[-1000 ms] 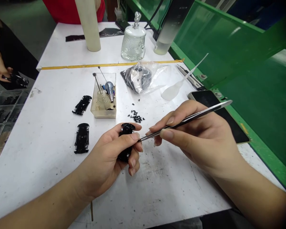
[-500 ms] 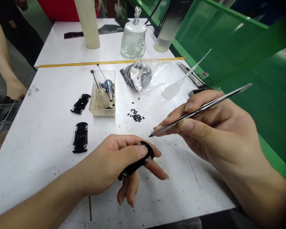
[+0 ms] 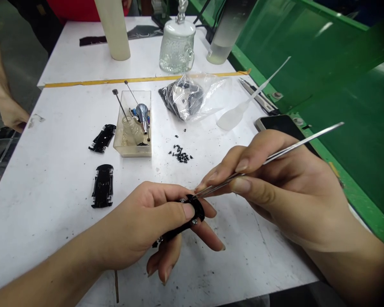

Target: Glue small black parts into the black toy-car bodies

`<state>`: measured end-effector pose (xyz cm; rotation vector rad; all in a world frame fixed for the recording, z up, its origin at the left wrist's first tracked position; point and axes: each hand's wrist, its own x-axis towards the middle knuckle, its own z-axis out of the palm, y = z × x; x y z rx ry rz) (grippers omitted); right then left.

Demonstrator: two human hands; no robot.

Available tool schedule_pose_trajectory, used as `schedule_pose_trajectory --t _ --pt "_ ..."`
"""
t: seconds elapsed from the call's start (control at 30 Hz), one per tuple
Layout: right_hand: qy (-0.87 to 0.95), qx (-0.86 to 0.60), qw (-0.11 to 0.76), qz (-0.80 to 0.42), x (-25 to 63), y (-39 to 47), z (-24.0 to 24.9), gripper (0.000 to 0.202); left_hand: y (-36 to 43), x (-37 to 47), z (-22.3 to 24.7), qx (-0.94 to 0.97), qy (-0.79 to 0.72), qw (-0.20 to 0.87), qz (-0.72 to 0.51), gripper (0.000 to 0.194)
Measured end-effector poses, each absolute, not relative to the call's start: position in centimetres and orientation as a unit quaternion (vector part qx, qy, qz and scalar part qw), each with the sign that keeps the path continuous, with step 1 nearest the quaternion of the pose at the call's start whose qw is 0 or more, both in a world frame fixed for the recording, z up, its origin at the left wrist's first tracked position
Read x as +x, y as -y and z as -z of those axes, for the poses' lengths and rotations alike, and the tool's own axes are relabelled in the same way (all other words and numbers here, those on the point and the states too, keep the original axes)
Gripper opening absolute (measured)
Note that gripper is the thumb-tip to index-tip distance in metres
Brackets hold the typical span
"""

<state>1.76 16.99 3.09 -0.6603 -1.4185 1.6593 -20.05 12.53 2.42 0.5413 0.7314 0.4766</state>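
My left hand [image 3: 147,224] pinches a small black toy-car chassis [image 3: 192,213] between thumb and fingers, a little above the white table [image 3: 51,204]. My right hand [image 3: 275,192] grips metal tweezers [image 3: 275,155], whose tips touch the top front of that chassis. Two more black chassis lie on the table, one [image 3: 102,186] at the left and another [image 3: 102,137] further back. A small pile of tiny black parts [image 3: 180,154] sits beyond my hands.
A clear box [image 3: 132,125] holds a small bottle and metal tools. Behind it lie a plastic bag of black parts [image 3: 185,100], a plastic dropper [image 3: 240,113], a glass jar [image 3: 176,47] and a phone [image 3: 281,125]. Another person's hand [image 3: 11,115] is at the table's left edge. A green frame [image 3: 323,85] borders the right.
My right hand brought the tweezers' tips down from above the table onto the chassis in my left hand. The view shifted slightly; the other person's hand stayed at the left edge.
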Motion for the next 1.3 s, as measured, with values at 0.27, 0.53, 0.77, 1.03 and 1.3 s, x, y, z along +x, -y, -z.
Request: schedule_pose_trajectory --t 0.27,0.53,0.77,1.03,1.3 --pt "0.571 -0.262 0.41 -0.661 1.86 -16.88 -2.86 0.014 -12.61 -20.11 -2.37 0.258 -0.354 0.871 -0.224 0.019" --pt "0.579 -0.258 0.403 -0.66 1.85 -17.08 -2.72 0.014 -12.65 -20.19 -2.4 0.267 -0.364 0.867 -0.213 0.019" --pt "0.576 -0.254 0.395 -0.669 2.09 -17.14 -2.43 0.015 -12.9 -20.12 -2.76 0.287 -0.363 0.86 -0.217 0.026" --pt "0.571 -0.243 0.393 -0.679 1.83 -17.14 -2.48 0.015 -12.81 -20.09 -2.59 0.29 -0.373 0.853 -0.22 0.039" --pt "0.583 -0.238 0.384 -0.676 1.97 -17.43 -2.44 0.014 -12.66 -19.91 -2.66 0.286 -0.383 0.853 -0.211 0.032"
